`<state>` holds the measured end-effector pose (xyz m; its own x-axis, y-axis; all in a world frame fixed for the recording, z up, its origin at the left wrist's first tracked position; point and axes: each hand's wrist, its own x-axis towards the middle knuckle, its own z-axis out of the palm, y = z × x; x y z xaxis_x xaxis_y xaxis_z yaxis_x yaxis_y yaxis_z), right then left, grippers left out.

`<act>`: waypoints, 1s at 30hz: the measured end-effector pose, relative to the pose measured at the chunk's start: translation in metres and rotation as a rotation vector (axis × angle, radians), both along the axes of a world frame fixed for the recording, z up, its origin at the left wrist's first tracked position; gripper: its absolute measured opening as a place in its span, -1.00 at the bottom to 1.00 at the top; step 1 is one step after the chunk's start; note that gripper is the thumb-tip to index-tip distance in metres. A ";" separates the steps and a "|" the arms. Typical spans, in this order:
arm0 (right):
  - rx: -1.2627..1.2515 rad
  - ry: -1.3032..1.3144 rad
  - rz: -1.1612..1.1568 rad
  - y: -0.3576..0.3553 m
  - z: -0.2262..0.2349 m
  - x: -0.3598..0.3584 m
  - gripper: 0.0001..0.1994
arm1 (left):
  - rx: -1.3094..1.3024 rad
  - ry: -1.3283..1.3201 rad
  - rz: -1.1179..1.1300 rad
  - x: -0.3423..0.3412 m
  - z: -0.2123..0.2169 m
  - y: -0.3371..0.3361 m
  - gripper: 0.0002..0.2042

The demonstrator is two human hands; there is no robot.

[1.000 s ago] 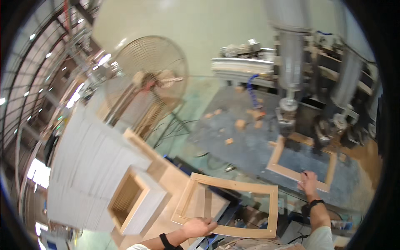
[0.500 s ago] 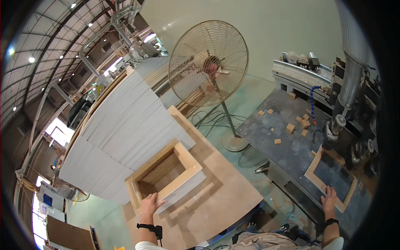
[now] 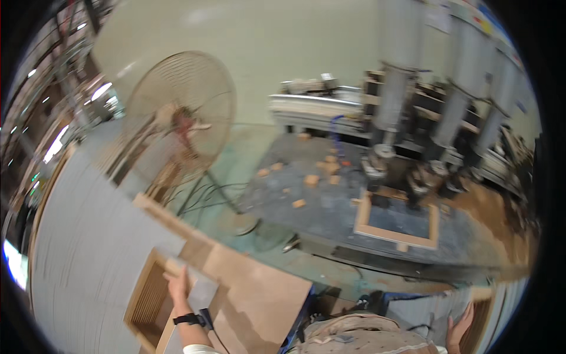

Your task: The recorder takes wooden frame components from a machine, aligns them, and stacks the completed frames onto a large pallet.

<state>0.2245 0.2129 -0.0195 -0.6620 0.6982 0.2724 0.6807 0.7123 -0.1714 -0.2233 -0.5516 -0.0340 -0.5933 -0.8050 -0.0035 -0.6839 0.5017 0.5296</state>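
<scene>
Has the left hand on a frame stack, near left; cannot tell if gripping. Holds the right hand, spread with fingers straight, against another stack, near right. Shows a lone wooden frame farther off, right, on the grey table.

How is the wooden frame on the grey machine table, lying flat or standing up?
Lying flat. The wooden frame stretches out across the grey table, whose top shows through its opening.

Downward head-worn fisheye view
</scene>
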 end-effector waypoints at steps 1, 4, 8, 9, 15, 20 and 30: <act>0.077 -0.030 -0.006 -0.006 -0.009 0.036 -0.03 | 0.235 0.200 -0.124 -0.012 -0.020 -0.017 -0.23; -0.223 0.033 -0.391 -0.039 -0.048 0.160 -0.09 | 0.744 0.457 -0.399 -0.017 -0.031 -0.013 -0.66; -0.286 0.095 -0.475 -0.077 -0.025 0.155 -0.21 | 0.814 0.467 -0.278 -0.015 -0.010 -0.012 -0.81; -0.330 0.078 -0.492 -0.079 -0.016 0.146 -0.26 | 0.732 0.429 -0.176 -0.022 -0.020 -0.027 -0.78; -0.137 0.055 -0.450 -0.082 0.003 0.129 -0.43 | -0.689 0.127 -0.231 -0.051 0.008 0.064 -0.25; -0.262 -0.182 -0.543 -0.093 0.106 0.062 -0.57 | 0.085 0.323 -1.068 -0.058 -0.009 0.354 -0.36; -0.584 -0.002 -0.170 -0.081 0.151 0.021 -0.57 | -0.261 -0.051 -1.868 -0.005 -0.145 0.668 -0.32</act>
